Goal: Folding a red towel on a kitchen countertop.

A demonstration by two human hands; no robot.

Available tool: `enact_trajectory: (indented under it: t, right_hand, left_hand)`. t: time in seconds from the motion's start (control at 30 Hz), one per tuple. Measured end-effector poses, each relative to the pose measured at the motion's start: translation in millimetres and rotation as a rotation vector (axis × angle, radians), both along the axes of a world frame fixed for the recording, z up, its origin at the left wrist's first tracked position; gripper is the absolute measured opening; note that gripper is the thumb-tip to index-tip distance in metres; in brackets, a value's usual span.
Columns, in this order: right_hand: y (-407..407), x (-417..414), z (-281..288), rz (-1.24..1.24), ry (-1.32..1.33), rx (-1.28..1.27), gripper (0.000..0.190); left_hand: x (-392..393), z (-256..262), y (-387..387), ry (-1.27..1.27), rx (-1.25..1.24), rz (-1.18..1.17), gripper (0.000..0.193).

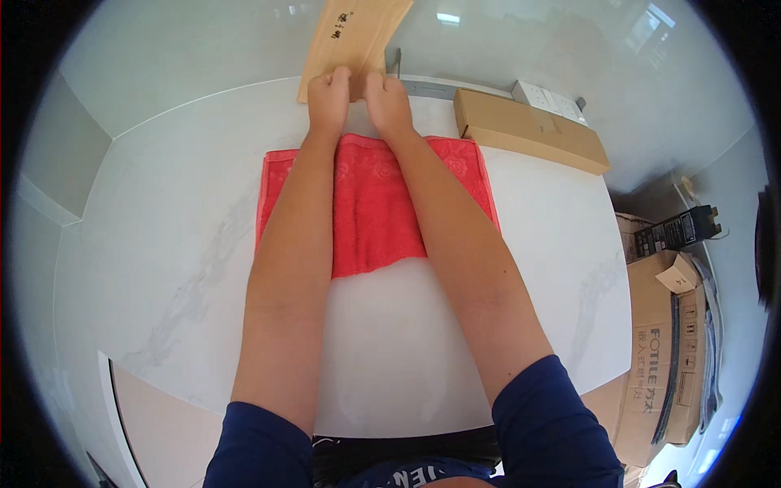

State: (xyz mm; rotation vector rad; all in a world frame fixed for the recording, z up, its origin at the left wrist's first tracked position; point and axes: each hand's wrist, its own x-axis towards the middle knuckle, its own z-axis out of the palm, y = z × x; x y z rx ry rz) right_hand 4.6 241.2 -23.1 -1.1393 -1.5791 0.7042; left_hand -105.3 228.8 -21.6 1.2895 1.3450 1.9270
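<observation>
My left hand (330,102) and my right hand (388,104) reach forward side by side with a small gap between them. Both are curled into fists with the thumbs towards each other, and I see nothing held in either. Behind them a wooden board (360,46) with dark writing leans upright against the wall; the fists overlap its lower part in view. A red terry towel (375,201) with a rose pattern lies spread below my forearms, slightly rumpled, its near edge uneven. My forearms hide parts of it.
The towel lies on a white marbled countertop (183,244). At the back right is a long cardboard box (531,131), with a white socket strip (550,100) behind it. Large cardboard cartons (653,366) and a black box (674,232) stand beyond the counter's right edge.
</observation>
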Motion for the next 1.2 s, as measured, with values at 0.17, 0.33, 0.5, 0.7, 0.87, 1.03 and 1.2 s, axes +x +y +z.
enact_trajectory:
  t: [0.17,0.33,0.5,0.7,0.87,1.03,1.2]
  right_hand:
    - [-34,13,12,0.011,0.005,-0.088,0.054]
    - [-60,26,5,-0.096,0.022,-0.048,0.054]
    - [-91,45,-6,-0.135,0.096,-0.036,0.053]
    - [-127,65,-9,-0.089,0.281,-0.097,0.045]
    - [-157,72,2,-0.082,0.324,-0.145,0.048]
    - [-151,82,5,0.110,0.467,-0.274,0.041]
    - [-142,75,7,0.382,0.931,-0.462,0.043]
  left_hand:
    - [3,-6,-18,-0.007,-0.064,0.021,0.037]
    - [12,-2,-53,-0.013,-0.083,0.015,0.038]
    - [22,-2,-97,-0.070,-0.109,0.011,0.040]
    - [26,0,-145,-0.135,-0.112,-0.017,0.041]
    - [25,3,-165,-0.176,-0.137,-0.030,0.041]
    - [28,6,-166,-0.242,-0.123,-0.173,0.022]
    - [22,-3,-140,-0.370,-0.119,-0.115,0.040]
